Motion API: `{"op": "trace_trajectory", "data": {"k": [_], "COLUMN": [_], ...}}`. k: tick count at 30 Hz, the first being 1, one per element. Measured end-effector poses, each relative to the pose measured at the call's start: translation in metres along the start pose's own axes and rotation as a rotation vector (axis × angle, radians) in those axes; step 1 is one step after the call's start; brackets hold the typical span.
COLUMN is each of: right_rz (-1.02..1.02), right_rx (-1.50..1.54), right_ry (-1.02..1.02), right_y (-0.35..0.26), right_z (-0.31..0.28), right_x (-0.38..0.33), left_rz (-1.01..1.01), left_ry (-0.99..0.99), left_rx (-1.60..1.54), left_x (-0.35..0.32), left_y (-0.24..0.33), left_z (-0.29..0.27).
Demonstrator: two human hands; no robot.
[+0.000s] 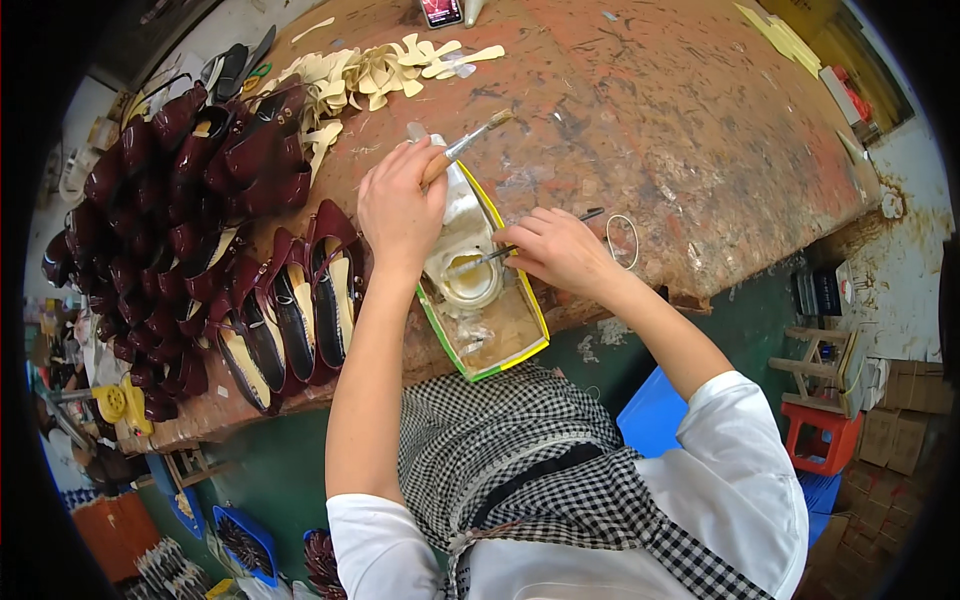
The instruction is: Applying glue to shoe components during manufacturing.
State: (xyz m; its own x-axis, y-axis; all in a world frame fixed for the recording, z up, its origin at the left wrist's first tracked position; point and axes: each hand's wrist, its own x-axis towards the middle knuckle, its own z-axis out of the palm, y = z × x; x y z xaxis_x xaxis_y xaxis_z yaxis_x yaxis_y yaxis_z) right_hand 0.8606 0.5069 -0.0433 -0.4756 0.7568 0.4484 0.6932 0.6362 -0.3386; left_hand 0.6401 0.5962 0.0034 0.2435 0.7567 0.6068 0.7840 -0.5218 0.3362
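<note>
My left hand (405, 205) is closed around the wooden handle of a paintbrush (462, 146), its bristles pointing away to the upper right. That hand rests over the far end of a shallow cardboard box (541, 345) with a yellow and green rim. In the box stands a round white pot (472, 296) with pale, glue-like stuff inside. My right hand (560, 250) pinches a thin dark brush (500, 252), whose tip reaches into the pot. Between the pot and my left hand lies a whitish, smeared object (462, 205), its kind unclear.
Dark red patent shoes (200, 170) are heaped at the left, with several open ones (330, 285) beside my left forearm. Behind them lie cream insole-shaped pieces (375, 72). A rubber band (622, 242) is right of my right hand. A phone (441, 12) sits at the far edge.
</note>
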Motion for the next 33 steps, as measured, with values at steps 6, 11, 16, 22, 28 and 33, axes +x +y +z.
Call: {"op": "trace_trajectory", "data": {"k": [6, 11, 16, 22, 28, 33], "right_rz": [0.002, -0.038, -0.013, 0.003, 0.003, 0.001], "right_rx": [-0.007, -0.104, -0.104, -0.052, -0.045, -0.068], "right_ry": [-0.035, 0.010, 0.037, 0.022, -0.007, -0.006], "right_y": [0.004, 0.003, -0.006, -0.002, 0.001, -0.002], "right_z": [-0.002, 0.000, -0.003, -0.001, 0.002, 0.001], "right_x": [-0.002, -0.002, 0.001, -0.001, -0.005, -0.005], "left_rz": [-0.013, -0.012, -0.006, 0.000, 0.003, -0.002], "left_ry": [0.006, 0.006, 0.009, 0.001, 0.003, 0.002], "left_rx": [-0.024, -0.026, -0.025, -0.001, 0.000, -0.004], "left_x": [0.000, -0.001, -0.001, 0.000, 0.000, 0.000], "left_y": [0.000, -0.001, -0.001, 0.000, 0.001, 0.000], "left_z": [0.001, 0.002, 0.003, -0.001, 0.000, 0.000]}}
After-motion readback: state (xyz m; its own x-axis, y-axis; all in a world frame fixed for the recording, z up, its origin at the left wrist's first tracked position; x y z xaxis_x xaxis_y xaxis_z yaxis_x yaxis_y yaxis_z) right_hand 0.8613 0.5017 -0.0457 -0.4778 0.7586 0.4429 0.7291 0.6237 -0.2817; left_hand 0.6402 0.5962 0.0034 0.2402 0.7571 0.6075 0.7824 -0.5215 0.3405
